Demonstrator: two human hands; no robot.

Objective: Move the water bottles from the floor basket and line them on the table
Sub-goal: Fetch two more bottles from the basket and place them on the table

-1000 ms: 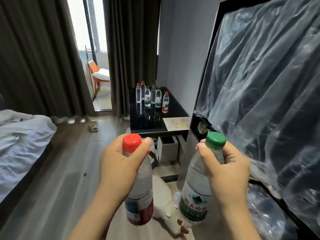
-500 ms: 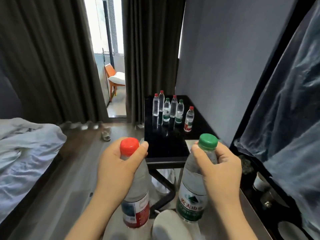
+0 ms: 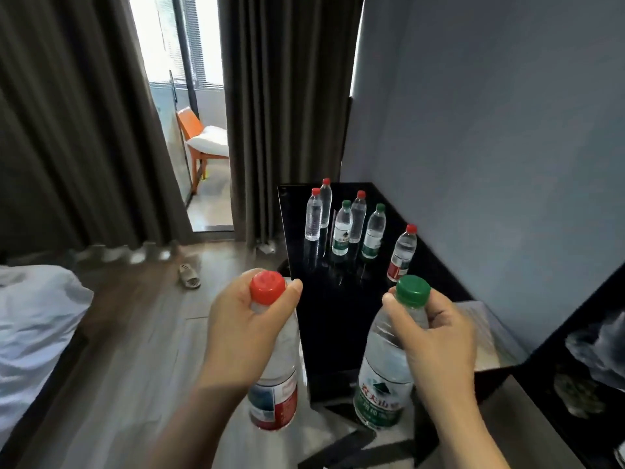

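Red-capped bottle: I see the red-capped bottle upright in the air above the wooden floor, just left of the table's near corner. It has a clear body with a red-and-white label low down.
Left hand: the left hand grips it high up, with the fingers curled round the neck just under the cap.
Green-capped bottle: the green-capped bottle is held upright in front of the table's near edge. I can see a green label at its base.
Right hand: the right hand is wrapped round its neck and shoulder, closed tight below the cap.
Table: a glossy black table stands against the grey wall, ahead of both hands.
On the table: I count six water bottles upright at the far end, four with red caps and two with green. The nearest table bottle stands apart to the right.
Further out: a slipper lies on the floor. White bedding covers the bed at left. Dark curtains frame a doorway, and an orange chair sits beyond it.
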